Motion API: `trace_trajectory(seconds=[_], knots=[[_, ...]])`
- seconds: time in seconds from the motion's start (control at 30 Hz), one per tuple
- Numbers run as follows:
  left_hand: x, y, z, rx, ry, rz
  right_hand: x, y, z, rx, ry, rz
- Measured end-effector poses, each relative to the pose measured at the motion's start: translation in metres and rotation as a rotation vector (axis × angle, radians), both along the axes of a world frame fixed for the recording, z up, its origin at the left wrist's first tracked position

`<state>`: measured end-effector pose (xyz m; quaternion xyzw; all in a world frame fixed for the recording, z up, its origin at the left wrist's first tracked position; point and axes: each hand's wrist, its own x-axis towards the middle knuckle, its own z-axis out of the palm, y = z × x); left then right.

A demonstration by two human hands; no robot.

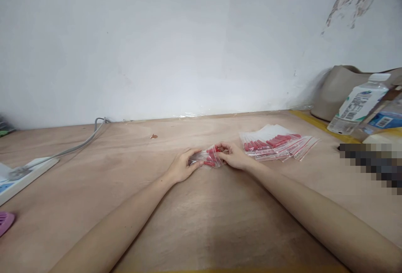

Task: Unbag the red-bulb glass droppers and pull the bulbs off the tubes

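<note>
Between my two hands, just above the wooden table, is a small clear zip bag (205, 158) with several red-ended pieces inside; what exactly they are is too small to tell. My left hand (185, 165) grips the bag's left end, thumb below and fingers above. At the right end, my right hand (231, 155) pinches the bag near its red-lined opening. Close by on the right lies a fanned pile of clear zip bags (276, 142), with red seal lines and red pieces showing in them.
A power strip (29, 176) with a grey cable (75, 145) lies at the left, near a pink slatted object (5, 222). On the right stand a plastic bottle (358, 103) and a beige bin (328, 91). A white wall (188, 47) closes off the back.
</note>
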<state>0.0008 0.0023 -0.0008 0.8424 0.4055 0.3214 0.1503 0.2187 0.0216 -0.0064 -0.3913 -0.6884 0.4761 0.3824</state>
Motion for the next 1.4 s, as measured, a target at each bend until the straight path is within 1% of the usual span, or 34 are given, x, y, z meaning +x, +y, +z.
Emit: trace_trajectory(seconds=[0.1,0.17,0.27,0.37,0.43,0.57,0.63,0.73,0.83,0.93,1.03,1.1,1.13,1.2,1.27,1.33,1.4], knots=[[0.0,-0.001,0.001,0.003,0.016,0.008,0.002,-0.004,0.004,-0.053,0.035,-0.003],[0.0,-0.002,0.001,-0.003,0.026,0.017,0.001,-0.007,0.006,-0.072,0.063,0.026],[0.0,-0.003,0.001,-0.031,0.033,0.025,-0.003,-0.011,0.004,-0.023,0.101,0.036],[-0.001,-0.003,0.001,-0.049,0.023,0.029,-0.006,-0.01,0.0,0.048,0.105,-0.021],[-0.004,-0.002,0.0,-0.06,0.017,0.028,-0.005,-0.009,-0.001,0.049,0.09,-0.042],[-0.012,-0.004,0.001,-0.11,0.029,0.045,0.001,-0.01,0.005,0.035,0.056,-0.021],[-0.016,-0.005,0.003,-0.122,0.046,0.054,0.004,-0.011,0.01,0.079,0.047,-0.017],[-0.023,-0.008,0.005,-0.114,0.063,0.078,0.01,-0.009,0.015,0.139,0.02,-0.087],[-0.032,-0.009,0.004,-0.118,0.075,0.119,0.016,-0.004,0.013,0.104,0.0,-0.176],[-0.043,-0.01,0.003,-0.122,0.072,0.162,0.02,-0.001,0.01,0.107,-0.019,-0.201],[-0.059,-0.012,0.004,-0.131,0.087,0.194,0.022,-0.002,0.012,0.153,-0.023,-0.246],[-0.072,-0.014,0.006,-0.143,0.107,0.213,0.025,-0.004,0.015,0.222,-0.029,-0.315],[-0.078,-0.015,0.008,-0.147,0.116,0.227,0.026,-0.005,0.016,0.289,-0.052,-0.362],[-0.089,-0.016,0.009,-0.155,0.126,0.266,0.027,-0.009,0.016,0.477,-0.16,-0.427],[-0.096,-0.016,0.011,-0.161,0.12,0.3,0.025,-0.012,0.012,0.646,-0.36,-0.405],[-0.099,-0.015,0.011,-0.155,0.114,0.32,0.019,-0.015,0.006,0.694,-0.577,-0.329],[-0.098,-0.015,0.011,-0.137,0.122,0.325,0.01,-0.016,0.0,0.676,-0.72,-0.284]])
